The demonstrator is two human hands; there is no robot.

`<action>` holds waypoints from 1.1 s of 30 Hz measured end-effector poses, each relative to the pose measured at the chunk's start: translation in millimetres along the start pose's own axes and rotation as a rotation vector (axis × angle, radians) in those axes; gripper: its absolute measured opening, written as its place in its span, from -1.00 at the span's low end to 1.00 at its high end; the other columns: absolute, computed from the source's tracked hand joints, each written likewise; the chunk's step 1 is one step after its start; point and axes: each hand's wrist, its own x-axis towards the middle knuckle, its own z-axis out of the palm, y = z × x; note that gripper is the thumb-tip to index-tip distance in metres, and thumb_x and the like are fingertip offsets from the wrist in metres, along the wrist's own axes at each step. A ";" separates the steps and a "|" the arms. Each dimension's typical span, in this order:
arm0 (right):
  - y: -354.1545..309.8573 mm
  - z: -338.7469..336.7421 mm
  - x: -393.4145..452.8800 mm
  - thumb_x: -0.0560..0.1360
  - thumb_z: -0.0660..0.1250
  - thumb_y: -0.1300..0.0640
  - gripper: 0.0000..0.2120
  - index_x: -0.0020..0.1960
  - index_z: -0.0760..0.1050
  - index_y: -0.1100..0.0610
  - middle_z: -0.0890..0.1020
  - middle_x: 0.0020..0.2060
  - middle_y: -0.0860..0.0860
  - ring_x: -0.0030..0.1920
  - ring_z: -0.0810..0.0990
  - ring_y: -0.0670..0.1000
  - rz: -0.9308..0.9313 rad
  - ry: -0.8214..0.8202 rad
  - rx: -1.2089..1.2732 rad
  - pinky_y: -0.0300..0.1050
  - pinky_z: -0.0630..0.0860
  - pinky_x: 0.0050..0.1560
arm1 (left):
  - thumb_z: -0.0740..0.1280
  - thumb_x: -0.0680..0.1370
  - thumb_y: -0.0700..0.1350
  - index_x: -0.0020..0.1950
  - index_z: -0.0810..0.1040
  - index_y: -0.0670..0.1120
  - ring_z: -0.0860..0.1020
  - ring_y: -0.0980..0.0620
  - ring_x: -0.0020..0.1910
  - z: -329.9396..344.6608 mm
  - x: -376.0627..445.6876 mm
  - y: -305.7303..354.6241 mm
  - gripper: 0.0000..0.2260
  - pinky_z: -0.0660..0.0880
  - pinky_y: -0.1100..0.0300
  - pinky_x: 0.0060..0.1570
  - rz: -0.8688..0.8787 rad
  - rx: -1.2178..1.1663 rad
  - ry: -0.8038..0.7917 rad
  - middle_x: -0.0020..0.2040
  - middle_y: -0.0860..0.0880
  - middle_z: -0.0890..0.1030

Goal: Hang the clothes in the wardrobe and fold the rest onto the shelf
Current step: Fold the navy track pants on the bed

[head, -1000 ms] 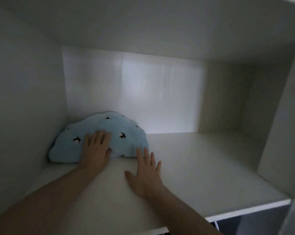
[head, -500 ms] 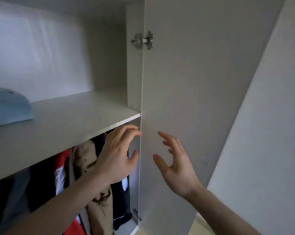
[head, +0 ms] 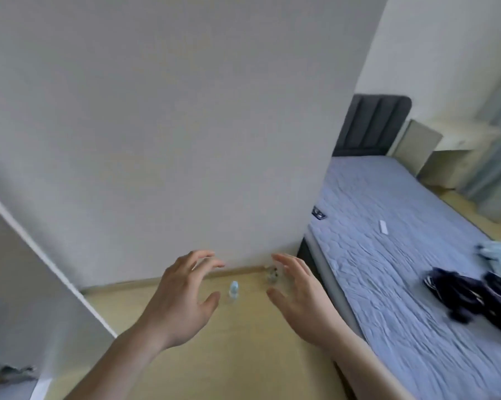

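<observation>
Swinging away from the wardrobe shelf, where both hands were resting by the folded blue garment a moment ago, the view is now taking in the room. Only the wardrobe door (head: 33,284) is showing, at eight o'clock. Both hands are hanging in front of the body over the floor (head: 243,342), holding nothing. The left hand (head: 183,298) is spreading wide with fingers loosely bent, and the right hand (head: 301,301) is doing the same, palms facing each other.

Remaining clothes are lying on the bed (head: 387,255), off toward three o'clock from the hands and well apart from them. A dark garment (head: 474,298) is lying crumpled near the bed's near-right part, with a pale blue garment (head: 500,255) just beyond it at the frame edge. The dark heap is stretching roughly across the bed, though blur is making its outline uncertain. Being on the bed side, the right hand is the nearer one, so a reach to the right would likely be led by it, with a step or turn toward the bed first.

On the floor by the wall a small bottle (head: 233,288) is standing between the hands, with another small object (head: 272,274) near it, too blurred to identify. A dark label (head: 319,212) is showing on the mattress edge and a white tag (head: 384,227) is lying on the bed; no writing on either can be read.
</observation>
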 end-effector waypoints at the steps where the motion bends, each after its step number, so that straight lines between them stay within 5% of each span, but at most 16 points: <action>1: 17.2 -17.3 -7.2 0.55 0.40 -0.02 -0.47 0.46 0.32 -0.26 0.33 0.37 -0.44 0.37 0.33 -0.41 0.029 0.028 0.002 -0.23 0.34 0.42 | 0.42 0.54 0.05 0.37 0.46 0.22 0.29 0.25 0.43 16.2 11.8 16.7 -0.59 0.16 0.31 0.38 0.018 -0.012 -0.038 0.39 0.27 0.34; 7: 112.0 -102.1 -39.1 0.57 0.39 -0.04 -0.45 0.50 0.29 -0.25 0.28 0.42 -0.42 0.35 0.23 -0.51 0.215 0.168 -0.009 -0.44 0.19 0.34 | 0.39 0.56 0.13 0.45 0.39 0.26 0.24 0.26 0.46 98.2 88.1 93.7 -0.53 0.14 0.32 0.43 0.125 -0.016 -0.277 0.50 0.32 0.24; 10: 154.1 -136.9 -46.8 0.59 0.36 -0.08 -0.46 0.49 0.26 -0.30 0.26 0.41 -0.45 0.30 0.21 -0.55 0.305 0.205 0.012 -0.34 0.23 0.35 | 0.39 0.56 0.11 0.47 0.38 0.24 0.24 0.23 0.47 137.7 129.6 129.5 -0.52 0.13 0.31 0.45 0.171 -0.011 -0.350 0.52 0.30 0.23; 14: 204.3 -184.9 -46.6 0.60 0.36 -0.09 -0.48 0.47 0.24 -0.34 0.26 0.42 -0.44 0.40 0.28 -0.35 0.406 0.255 0.010 -0.20 0.28 0.40 | 0.39 0.54 0.11 0.47 0.40 0.22 0.25 0.20 0.49 193.2 181.4 175.6 -0.51 0.15 0.27 0.49 0.232 -0.055 -0.410 0.53 0.26 0.26; 20: 281.2 -264.2 -59.3 0.60 0.38 -0.05 -0.50 0.46 0.29 -0.28 0.31 0.40 -0.39 0.26 0.33 -0.45 0.551 0.342 0.015 -0.25 0.27 0.30 | 0.36 0.55 0.12 0.50 0.37 0.20 0.21 0.14 0.54 282.8 261.3 263.6 -0.49 0.16 0.16 0.53 0.386 -0.038 -0.530 0.55 0.21 0.25; 26: 364.3 -338.0 -104.2 0.59 0.41 -0.03 -0.51 0.44 0.33 -0.29 0.35 0.38 -0.36 0.35 0.36 -0.26 0.663 0.436 0.042 -0.21 0.32 0.33 | 0.34 0.57 0.12 0.52 0.34 0.21 0.20 0.10 0.55 364.6 312.6 380.9 -0.49 0.12 0.09 0.56 0.525 -0.027 -0.660 0.57 0.16 0.24; 33: 480.4 -434.9 -152.5 0.58 0.41 -0.02 -0.52 0.43 0.34 -0.27 0.33 0.36 -0.41 0.34 0.36 -0.28 0.658 0.387 0.075 -0.25 0.31 0.31 | 0.36 0.58 0.11 0.51 0.36 0.18 0.25 0.07 0.52 471.1 316.6 499.7 -0.50 0.19 0.06 0.52 0.432 -0.042 -0.687 0.55 0.15 0.24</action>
